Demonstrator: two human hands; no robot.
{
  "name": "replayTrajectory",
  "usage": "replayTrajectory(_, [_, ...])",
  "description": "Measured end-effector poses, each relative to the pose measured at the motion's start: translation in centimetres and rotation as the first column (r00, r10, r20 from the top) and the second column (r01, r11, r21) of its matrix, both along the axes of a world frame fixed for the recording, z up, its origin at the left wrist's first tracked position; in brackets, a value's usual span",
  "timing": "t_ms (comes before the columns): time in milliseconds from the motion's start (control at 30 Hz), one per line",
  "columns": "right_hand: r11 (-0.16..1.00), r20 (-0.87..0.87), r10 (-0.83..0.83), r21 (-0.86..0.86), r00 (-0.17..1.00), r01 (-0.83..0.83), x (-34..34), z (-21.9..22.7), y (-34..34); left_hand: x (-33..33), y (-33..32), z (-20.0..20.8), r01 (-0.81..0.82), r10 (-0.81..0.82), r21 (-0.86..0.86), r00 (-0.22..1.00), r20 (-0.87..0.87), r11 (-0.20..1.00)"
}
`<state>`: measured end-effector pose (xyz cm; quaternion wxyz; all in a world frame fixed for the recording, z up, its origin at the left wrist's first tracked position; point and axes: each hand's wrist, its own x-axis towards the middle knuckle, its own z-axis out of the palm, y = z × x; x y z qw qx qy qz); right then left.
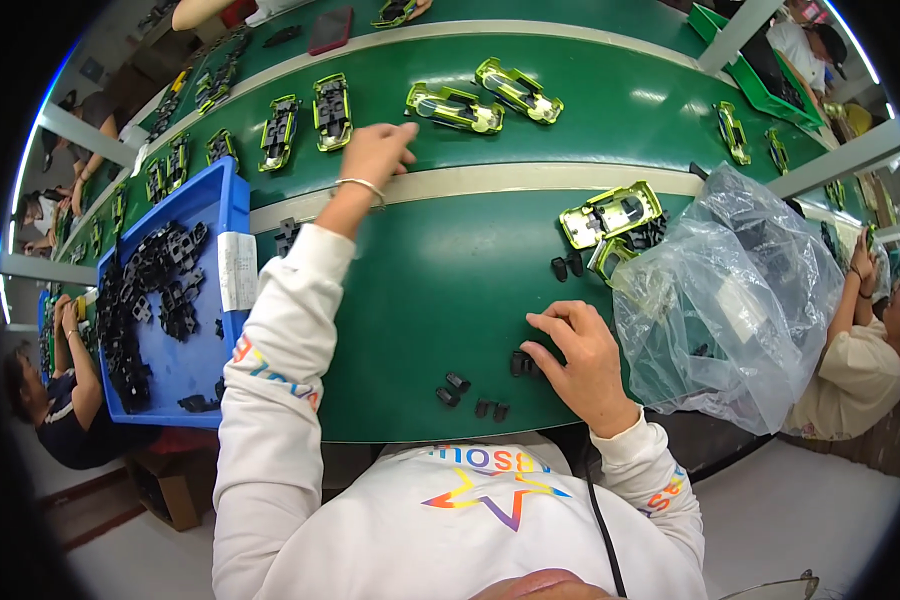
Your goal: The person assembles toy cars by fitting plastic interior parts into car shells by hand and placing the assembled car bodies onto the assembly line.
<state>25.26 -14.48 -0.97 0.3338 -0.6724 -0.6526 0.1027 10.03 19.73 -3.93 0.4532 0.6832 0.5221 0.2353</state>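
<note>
My left hand point(375, 158) is stretched over the far green belt, with its fingers apart and nothing seen in them. Just left of it lies an upturned lime-green toy car body point(332, 112) with black parts fitted inside. To its right are two paler, emptier car bodies point(454, 108). My right hand point(585, 365) hovers over the near worktop, thumb and fingers parted around empty space. Close to its thumb sits a small black plastic piece point(522, 363). More small black pieces point(452, 388) lie to the left of it. Beyond that hand, a green car body point(612, 213) rests by other parts.
On the left stands a blue bin point(232, 205) with many black parts. A clear plastic bag point(740, 300) covers the right side of the worktop. A pale rail point(490, 179) divides worktop and belt. At the far right is a green crate point(760, 80). Other people sit at both sides.
</note>
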Motion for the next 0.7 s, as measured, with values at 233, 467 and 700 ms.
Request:
replayTrajectory(233, [0.998,-0.033,0.032,0.045,0.999,-0.031,-0.3,0.4,-0.2,5.6,2.4,-0.8,-0.182,0.224,-0.281,0.966,0.127,0.942])
replayTrajectory(467, [0.988,-0.062,0.147,0.064,0.987,-0.143,-0.9,2.1,1.3,3.9,2.2,-0.2,-0.319,0.476,-0.37,0.723,0.501,0.873])
replayTrajectory(700, [0.895,0.04,0.441,0.049,0.897,-0.443,-7.6,3.5,7.9,-8.6,-1.8,7.0,-0.26,0.427,-0.354,0.324,0.844,0.898])
